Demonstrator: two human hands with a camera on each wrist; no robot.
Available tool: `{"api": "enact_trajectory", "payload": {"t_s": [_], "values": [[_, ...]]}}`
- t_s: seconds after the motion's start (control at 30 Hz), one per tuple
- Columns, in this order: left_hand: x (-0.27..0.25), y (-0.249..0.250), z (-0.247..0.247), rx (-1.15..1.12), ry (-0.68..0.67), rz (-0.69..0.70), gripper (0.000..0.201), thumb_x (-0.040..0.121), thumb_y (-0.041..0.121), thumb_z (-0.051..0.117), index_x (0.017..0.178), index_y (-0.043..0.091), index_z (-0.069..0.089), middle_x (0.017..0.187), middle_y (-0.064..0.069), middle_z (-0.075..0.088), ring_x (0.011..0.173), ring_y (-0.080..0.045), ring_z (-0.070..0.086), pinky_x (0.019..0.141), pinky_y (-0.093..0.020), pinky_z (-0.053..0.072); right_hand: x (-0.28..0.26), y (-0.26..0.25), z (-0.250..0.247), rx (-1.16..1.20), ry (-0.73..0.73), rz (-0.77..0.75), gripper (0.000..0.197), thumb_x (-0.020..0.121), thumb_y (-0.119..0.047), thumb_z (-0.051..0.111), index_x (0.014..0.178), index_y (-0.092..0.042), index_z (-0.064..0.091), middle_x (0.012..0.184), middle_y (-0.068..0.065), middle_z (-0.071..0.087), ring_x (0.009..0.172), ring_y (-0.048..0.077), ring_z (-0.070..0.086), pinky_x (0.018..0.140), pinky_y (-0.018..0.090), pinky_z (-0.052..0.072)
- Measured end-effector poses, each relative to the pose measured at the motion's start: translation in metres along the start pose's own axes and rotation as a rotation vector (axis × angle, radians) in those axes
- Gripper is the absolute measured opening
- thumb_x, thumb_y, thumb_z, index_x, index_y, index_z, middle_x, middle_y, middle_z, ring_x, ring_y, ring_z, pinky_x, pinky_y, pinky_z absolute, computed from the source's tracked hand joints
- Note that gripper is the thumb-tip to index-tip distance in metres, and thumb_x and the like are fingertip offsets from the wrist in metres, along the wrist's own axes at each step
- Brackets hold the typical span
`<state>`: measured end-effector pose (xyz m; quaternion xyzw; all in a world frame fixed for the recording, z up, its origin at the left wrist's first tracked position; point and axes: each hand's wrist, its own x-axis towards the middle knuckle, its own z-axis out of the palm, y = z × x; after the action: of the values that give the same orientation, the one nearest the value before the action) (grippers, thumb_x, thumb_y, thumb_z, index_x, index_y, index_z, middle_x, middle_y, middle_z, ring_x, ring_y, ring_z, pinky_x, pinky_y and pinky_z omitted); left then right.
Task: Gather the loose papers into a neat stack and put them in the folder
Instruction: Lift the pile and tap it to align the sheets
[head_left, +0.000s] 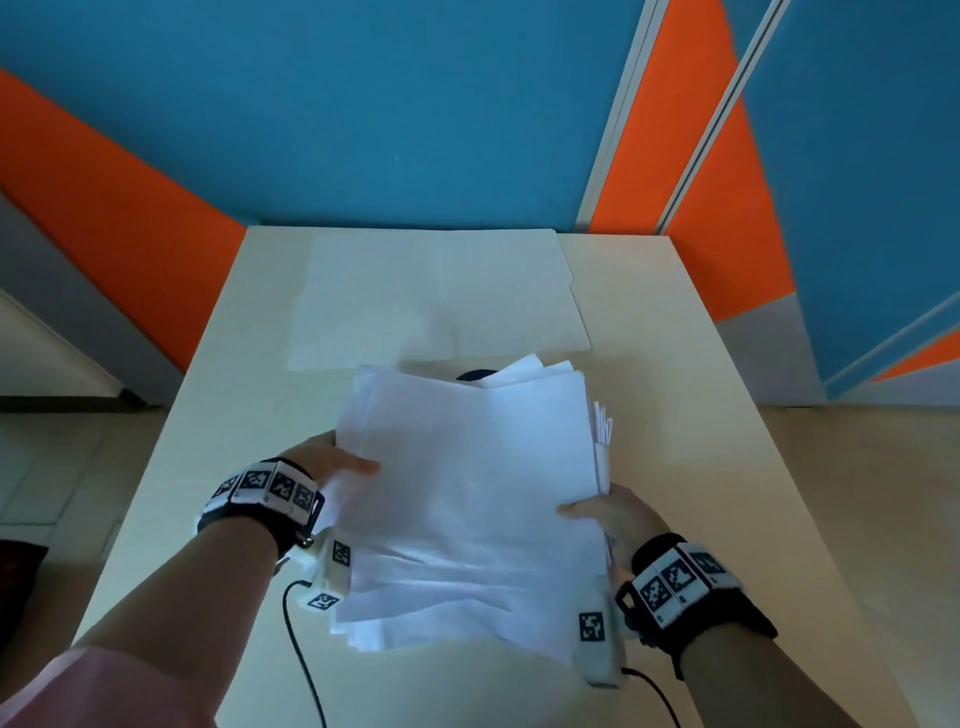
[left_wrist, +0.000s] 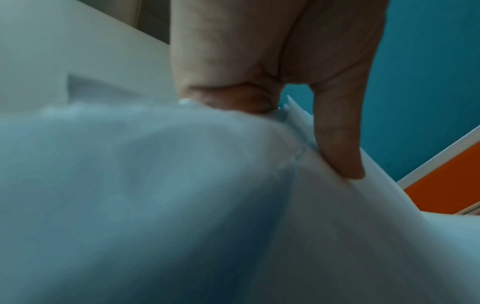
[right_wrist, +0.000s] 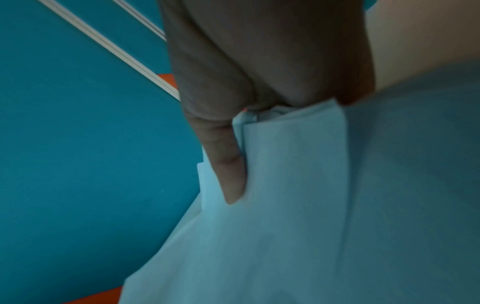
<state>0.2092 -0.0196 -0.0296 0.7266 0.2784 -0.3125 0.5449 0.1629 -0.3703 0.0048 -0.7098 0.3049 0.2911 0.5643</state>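
Observation:
A loose, uneven stack of white papers (head_left: 467, 499) is held above the table between both hands. My left hand (head_left: 332, 460) grips its left edge, thumb on top and the other fingers hidden beneath. My right hand (head_left: 608, 514) grips the right edge the same way. In the left wrist view my thumb (left_wrist: 337, 144) presses on the papers (left_wrist: 182, 205). In the right wrist view a thumb (right_wrist: 228, 164) lies on the staggered sheets (right_wrist: 311, 205). The pale folder (head_left: 441, 296) lies open and flat on the far half of the table.
The light wooden table (head_left: 701, 415) stands against a blue and orange wall (head_left: 363, 104). A dark round object (head_left: 475, 375) peeks out behind the papers' far edge. A black cable (head_left: 301, 660) trails over the table's near edge.

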Motion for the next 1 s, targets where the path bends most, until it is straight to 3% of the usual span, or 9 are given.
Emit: {"api": "enact_trajectory", "payload": {"t_s": [0.13, 0.3, 0.37, 0.5, 0.63, 0.7, 0.8, 0.93, 1.0], "values": [[-0.024, -0.002, 0.013, -0.019, 0.038, 0.042, 0.070, 0.046, 0.009, 0.087, 0.110, 0.005, 0.062, 0.120, -0.017, 0.065, 0.114, -0.034, 0.058, 0.108, -0.050, 0.038, -0.009, -0.004, -0.002, -0.066, -0.028, -0.073, 0.038, 0.075, 0.006, 0.070, 0.112, 0.006, 0.064, 0.107, 0.019, 0.069, 0.100, 0.035, 0.066, 0.097, 0.048, 0.048], [-0.067, 0.036, 0.018, -0.323, 0.067, 0.355, 0.031, 0.057, -0.003, 0.074, 0.086, 0.006, 0.068, 0.094, -0.013, 0.070, 0.091, -0.032, 0.066, 0.082, -0.036, 0.050, -0.034, -0.047, -0.014, 0.007, 0.127, -0.446, 0.017, 0.078, 0.003, 0.069, 0.095, -0.001, 0.068, 0.087, 0.007, 0.068, 0.085, 0.025, 0.065, 0.083, 0.032, 0.049], [-0.086, 0.059, 0.014, -0.421, 0.094, 0.522, 0.025, 0.054, -0.002, 0.071, 0.075, 0.010, 0.075, 0.078, -0.002, 0.076, 0.078, -0.019, 0.073, 0.070, -0.030, 0.055, -0.047, -0.067, -0.023, 0.074, 0.136, -0.592, 0.013, 0.078, 0.000, 0.070, 0.081, -0.013, 0.068, 0.079, -0.003, 0.069, 0.076, 0.018, 0.067, 0.080, 0.031, 0.053], [-0.116, 0.083, 0.005, -0.496, 0.107, 0.752, 0.050, 0.053, -0.005, 0.072, 0.095, 0.020, 0.066, 0.085, 0.009, 0.076, 0.081, -0.006, 0.072, 0.070, -0.022, 0.059, -0.069, -0.088, -0.038, 0.157, 0.081, -0.781, 0.025, 0.072, -0.002, 0.076, 0.079, -0.024, 0.068, 0.077, -0.018, 0.072, 0.074, -0.002, 0.068, 0.072, 0.017, 0.056], [-0.119, 0.069, 0.015, -0.264, 0.108, 0.661, 0.065, 0.040, 0.022, 0.081, 0.102, 0.026, 0.062, 0.101, 0.007, 0.071, 0.101, -0.013, 0.065, 0.091, -0.028, 0.051, -0.062, -0.071, -0.041, 0.089, -0.041, -0.689, 0.045, 0.067, 0.007, 0.076, 0.093, -0.028, 0.065, 0.089, -0.017, 0.071, 0.076, -0.011, 0.067, 0.071, 0.017, 0.051], [-0.114, 0.059, 0.027, -0.182, 0.139, 0.585, 0.061, 0.053, 0.016, 0.082, 0.110, 0.020, 0.060, 0.106, 0.000, 0.067, 0.111, -0.024, 0.060, 0.089, -0.025, 0.048, -0.053, -0.061, -0.038, 0.032, -0.019, -0.646, 0.042, 0.070, 0.006, 0.076, 0.099, -0.021, 0.065, 0.094, -0.008, 0.070, 0.082, -0.001, 0.068, 0.078, 0.023, 0.046], [-0.104, 0.054, 0.035, -0.167, 0.373, 0.458, 0.060, 0.077, 0.006, 0.073, 0.131, 0.001, 0.049, 0.131, -0.017, 0.057, 0.125, -0.031, 0.051, 0.095, -0.029, 0.042, -0.045, -0.057, -0.031, 0.093, 0.026, -0.608, 0.035, 0.075, 0.001, 0.074, 0.107, -0.009, 0.062, 0.096, -0.001, 0.067, 0.094, 0.017, 0.064, 0.073, 0.019, 0.050], [-0.106, 0.069, 0.027, -0.278, 0.389, 0.562, 0.097, 0.039, 0.039, 0.090, 0.120, -0.001, 0.054, 0.118, -0.017, 0.065, 0.111, -0.032, 0.062, 0.100, -0.047, 0.047, -0.056, -0.074, -0.027, 0.185, 0.056, -0.744, 0.039, 0.080, 0.001, 0.069, 0.094, -0.034, 0.058, 0.093, -0.017, 0.062, 0.086, -0.004, 0.059, 0.070, 0.009, 0.048], [-0.112, 0.078, 0.023, -0.297, 0.418, 0.618, 0.075, 0.048, 0.028, 0.088, 0.113, 0.002, 0.060, 0.109, -0.015, 0.068, 0.104, -0.029, 0.064, 0.097, -0.046, 0.049, -0.064, -0.083, -0.027, 0.188, 0.088, -0.824, 0.038, 0.081, -0.003, 0.069, 0.089, -0.038, 0.056, 0.095, -0.020, 0.061, 0.086, -0.010, 0.059, 0.080, 0.012, 0.045]]}}
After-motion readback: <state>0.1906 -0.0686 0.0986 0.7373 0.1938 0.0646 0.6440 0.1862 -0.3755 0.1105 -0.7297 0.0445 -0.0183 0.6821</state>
